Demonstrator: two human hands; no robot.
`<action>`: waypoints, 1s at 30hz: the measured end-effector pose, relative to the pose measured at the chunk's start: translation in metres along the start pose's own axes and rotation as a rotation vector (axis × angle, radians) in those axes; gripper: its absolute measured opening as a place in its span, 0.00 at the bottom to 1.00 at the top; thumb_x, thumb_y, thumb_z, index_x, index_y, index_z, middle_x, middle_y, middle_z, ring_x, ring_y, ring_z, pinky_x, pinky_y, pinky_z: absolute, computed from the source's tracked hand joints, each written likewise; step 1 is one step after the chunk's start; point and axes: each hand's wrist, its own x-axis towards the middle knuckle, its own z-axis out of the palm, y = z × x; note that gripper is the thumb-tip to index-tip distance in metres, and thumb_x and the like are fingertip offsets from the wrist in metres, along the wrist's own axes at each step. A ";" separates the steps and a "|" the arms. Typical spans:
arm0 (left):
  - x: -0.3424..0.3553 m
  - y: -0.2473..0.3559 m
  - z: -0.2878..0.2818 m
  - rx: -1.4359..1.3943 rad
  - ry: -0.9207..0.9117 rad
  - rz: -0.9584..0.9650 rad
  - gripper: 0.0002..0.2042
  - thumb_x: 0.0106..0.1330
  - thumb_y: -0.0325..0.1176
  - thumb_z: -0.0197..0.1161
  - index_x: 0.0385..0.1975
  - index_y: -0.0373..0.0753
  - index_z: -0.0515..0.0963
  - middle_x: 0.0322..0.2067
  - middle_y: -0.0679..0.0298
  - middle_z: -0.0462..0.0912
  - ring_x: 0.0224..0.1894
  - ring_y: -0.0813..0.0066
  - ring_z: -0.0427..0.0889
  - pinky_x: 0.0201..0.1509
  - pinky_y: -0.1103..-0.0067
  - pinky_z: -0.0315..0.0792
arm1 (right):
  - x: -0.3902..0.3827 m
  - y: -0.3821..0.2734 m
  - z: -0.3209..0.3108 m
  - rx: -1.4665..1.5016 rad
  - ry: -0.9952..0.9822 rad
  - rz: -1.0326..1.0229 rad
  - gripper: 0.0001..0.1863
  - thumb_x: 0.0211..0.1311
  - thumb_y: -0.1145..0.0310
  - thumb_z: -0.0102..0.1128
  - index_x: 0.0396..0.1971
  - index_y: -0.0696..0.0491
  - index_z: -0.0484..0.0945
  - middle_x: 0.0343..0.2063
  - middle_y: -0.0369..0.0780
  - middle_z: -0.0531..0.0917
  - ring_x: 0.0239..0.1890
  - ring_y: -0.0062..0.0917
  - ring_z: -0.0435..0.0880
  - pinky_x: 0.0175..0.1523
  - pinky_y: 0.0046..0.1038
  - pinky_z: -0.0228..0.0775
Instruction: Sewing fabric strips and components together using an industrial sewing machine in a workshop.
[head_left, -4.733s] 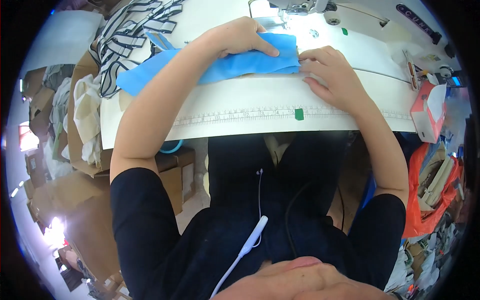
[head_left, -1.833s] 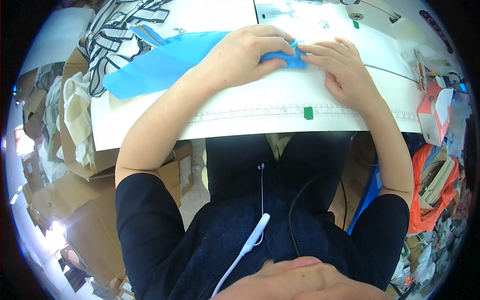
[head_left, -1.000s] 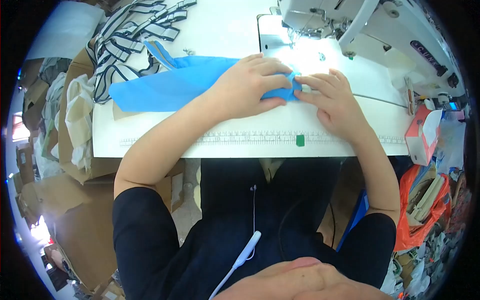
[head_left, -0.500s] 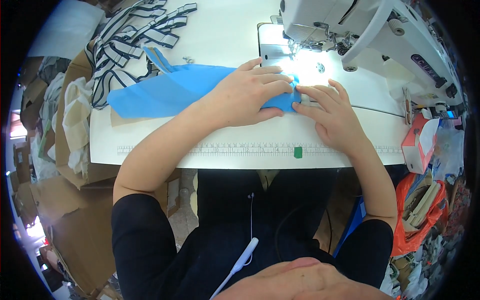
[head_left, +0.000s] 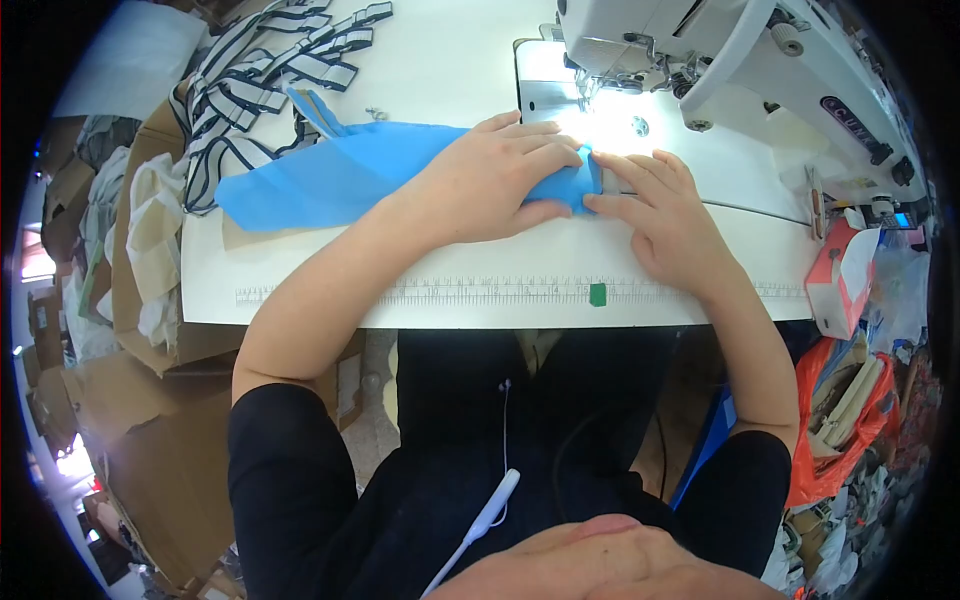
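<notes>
A long piece of blue cloth [head_left: 310, 185] lies across the white table, with a folded strip at its upper left. My left hand [head_left: 490, 180] rests palm down over its right part, fingers stretched and thumb apart, pressing the cloth. At the cloth's right end, my right hand [head_left: 665, 215] touches the edge with its fingertips, its fingers spread and its thumb held away. The cloth's end shows between the two hands, just in front of the lit needle area of a white sewing machine [head_left: 640, 45]. What lies under my left palm is hidden.
Striped black-and-white straps [head_left: 240, 100] are heaped at the back left. A cardboard box [head_left: 150, 230] with pale cloth adjoins the table's left edge. A printed ruler [head_left: 450, 293] runs along the front. Right of the table are a red-and-white box [head_left: 840, 280] and an orange bag [head_left: 815, 480].
Both hands keep nearly the same place at the cloth's right end, with small shifts of the fingers. The whole view has moved slightly; the cloth lies much as before.
</notes>
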 end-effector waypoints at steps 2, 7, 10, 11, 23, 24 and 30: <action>0.002 -0.001 0.000 -0.017 0.029 0.013 0.15 0.60 0.37 0.64 0.46 0.42 0.74 0.54 0.62 0.77 0.61 0.61 0.70 0.67 0.64 0.62 | -0.001 0.001 -0.001 0.007 0.000 0.006 0.24 0.46 0.80 0.57 0.45 0.43 0.80 0.59 0.39 0.71 0.61 0.32 0.69 0.68 0.44 0.50; 0.003 -0.002 0.006 -0.056 0.054 -0.006 0.11 0.62 0.31 0.61 0.44 0.38 0.75 0.52 0.61 0.79 0.56 0.61 0.75 0.61 0.69 0.69 | -0.001 -0.001 0.003 0.059 0.026 0.042 0.25 0.44 0.85 0.50 0.43 0.47 0.81 0.59 0.40 0.73 0.61 0.33 0.69 0.70 0.43 0.49; 0.003 -0.003 0.005 -0.057 0.036 -0.011 0.11 0.63 0.30 0.60 0.44 0.38 0.75 0.52 0.61 0.79 0.56 0.60 0.75 0.60 0.69 0.69 | -0.002 0.002 0.002 0.034 0.006 0.024 0.27 0.45 0.82 0.54 0.48 0.43 0.78 0.60 0.38 0.71 0.61 0.33 0.68 0.69 0.43 0.49; 0.004 -0.003 0.005 -0.059 0.031 -0.013 0.11 0.63 0.30 0.60 0.44 0.38 0.75 0.52 0.61 0.79 0.56 0.60 0.75 0.60 0.69 0.69 | -0.001 0.002 0.003 0.032 0.006 0.027 0.27 0.45 0.82 0.54 0.48 0.44 0.77 0.60 0.38 0.71 0.61 0.33 0.68 0.69 0.43 0.49; -0.003 0.002 -0.006 0.044 0.076 0.082 0.21 0.55 0.35 0.67 0.51 0.43 0.74 0.58 0.60 0.72 0.60 0.57 0.69 0.65 0.65 0.62 | -0.003 0.003 0.005 0.024 0.028 0.030 0.27 0.47 0.82 0.52 0.50 0.45 0.75 0.59 0.37 0.72 0.61 0.31 0.69 0.70 0.45 0.49; -0.004 0.003 -0.008 0.025 0.039 0.070 0.22 0.54 0.34 0.67 0.50 0.44 0.74 0.58 0.61 0.71 0.60 0.57 0.69 0.65 0.65 0.63 | -0.003 0.003 0.005 0.015 0.031 0.024 0.27 0.47 0.82 0.52 0.50 0.45 0.75 0.59 0.37 0.72 0.61 0.31 0.69 0.70 0.45 0.48; -0.004 0.001 -0.007 -0.001 -0.014 0.051 0.19 0.52 0.30 0.66 0.47 0.44 0.74 0.56 0.62 0.71 0.57 0.59 0.72 0.61 0.68 0.68 | -0.004 0.003 0.006 0.005 0.036 0.020 0.28 0.47 0.83 0.51 0.51 0.46 0.74 0.58 0.37 0.73 0.61 0.30 0.69 0.70 0.45 0.48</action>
